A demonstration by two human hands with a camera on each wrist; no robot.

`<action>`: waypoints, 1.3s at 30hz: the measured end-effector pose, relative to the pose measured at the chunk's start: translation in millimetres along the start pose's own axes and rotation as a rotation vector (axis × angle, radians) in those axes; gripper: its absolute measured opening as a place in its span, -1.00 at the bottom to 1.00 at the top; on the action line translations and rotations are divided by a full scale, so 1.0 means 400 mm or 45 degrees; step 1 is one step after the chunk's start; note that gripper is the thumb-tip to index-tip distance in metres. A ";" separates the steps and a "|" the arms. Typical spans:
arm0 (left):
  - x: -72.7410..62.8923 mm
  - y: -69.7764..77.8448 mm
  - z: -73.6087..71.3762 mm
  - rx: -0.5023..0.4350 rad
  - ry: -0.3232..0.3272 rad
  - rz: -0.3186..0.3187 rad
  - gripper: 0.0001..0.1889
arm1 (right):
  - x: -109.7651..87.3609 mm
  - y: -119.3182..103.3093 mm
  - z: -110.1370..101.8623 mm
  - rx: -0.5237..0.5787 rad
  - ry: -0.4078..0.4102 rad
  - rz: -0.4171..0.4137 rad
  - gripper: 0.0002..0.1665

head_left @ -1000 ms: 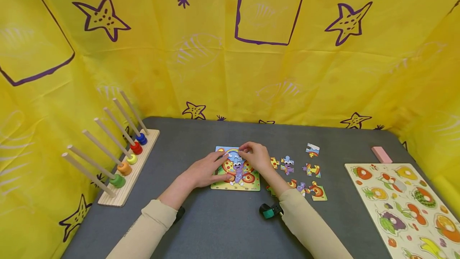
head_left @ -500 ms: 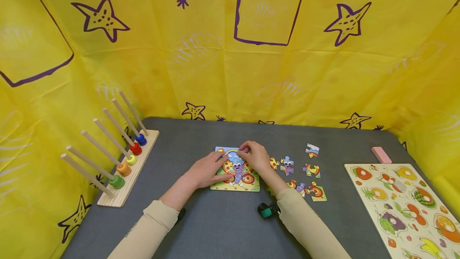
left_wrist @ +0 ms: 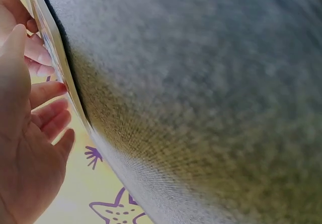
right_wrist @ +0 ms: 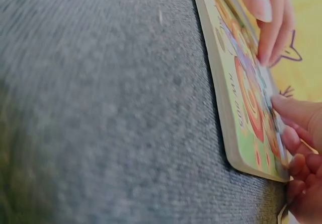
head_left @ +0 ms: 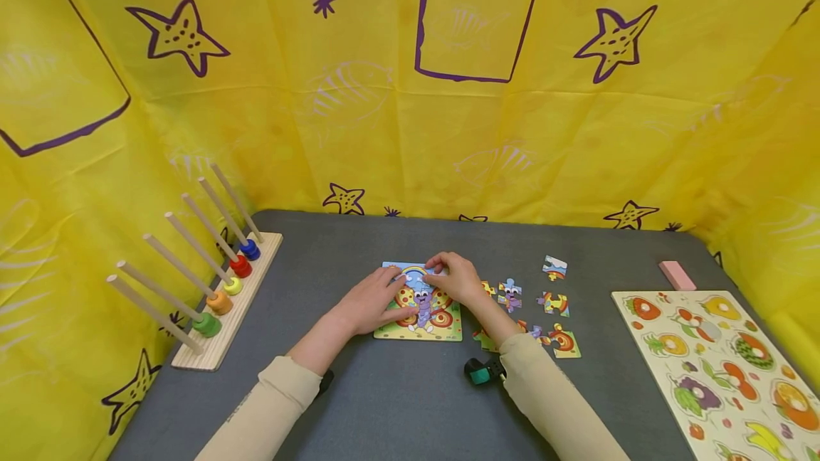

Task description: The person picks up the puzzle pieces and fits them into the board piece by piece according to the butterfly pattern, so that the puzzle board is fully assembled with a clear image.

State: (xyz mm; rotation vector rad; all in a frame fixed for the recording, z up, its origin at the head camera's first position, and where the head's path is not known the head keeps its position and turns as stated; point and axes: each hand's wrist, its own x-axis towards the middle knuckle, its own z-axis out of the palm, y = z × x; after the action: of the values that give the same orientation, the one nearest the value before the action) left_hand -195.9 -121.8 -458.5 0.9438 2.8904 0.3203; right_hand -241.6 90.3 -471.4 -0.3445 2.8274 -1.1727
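A butterfly jigsaw puzzle board (head_left: 418, 334) lies on the dark table in the head view. My left hand (head_left: 368, 302) rests across its left side, fingers extended and fingertips on the picture. In the left wrist view, the left hand's fingers (left_wrist: 48, 90) reach over the board's edge. My right hand (head_left: 458, 278) is at the upper right of the board, its thumb and forefinger pinching a light blue puzzle piece (head_left: 419, 280) at the top middle. The right hand's fingers hide part of that piece. In the right wrist view, the right thumb (right_wrist: 294, 108) touches the picture's surface.
Several loose puzzle pieces (head_left: 554, 304) lie right of the board, some partly behind the right forearm. A peg stacker (head_left: 221, 336) with coloured rings stands at left. At right are a fruit puzzle board (head_left: 705, 368) and a pink block (head_left: 677, 275). Yellow cloth (head_left: 359, 134) hangs behind.
Both hands stay at the board, with only slight shifts of the fingers at the top middle. The whole view drifts very slightly left.
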 end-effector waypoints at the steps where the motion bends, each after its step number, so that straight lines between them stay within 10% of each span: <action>1: 0.001 0.001 0.000 -0.021 -0.005 -0.006 -0.21 | -0.001 -0.001 0.000 0.004 0.002 0.001 -0.78; 17: 0.020 0.035 0.005 -0.078 0.004 0.084 -0.26 | -0.009 0.026 -0.018 0.132 0.148 -0.069 -0.88; 39: 0.014 0.040 0.002 -0.138 -0.096 0.126 -0.20 | -0.098 0.233 -0.264 -0.030 0.500 0.108 -0.68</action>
State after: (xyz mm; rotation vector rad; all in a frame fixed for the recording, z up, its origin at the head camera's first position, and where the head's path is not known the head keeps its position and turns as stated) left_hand -191.2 -105.6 -455.6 1.0588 2.7333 0.4345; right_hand -235.1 236.1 -463.4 0.0103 3.1462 -1.3167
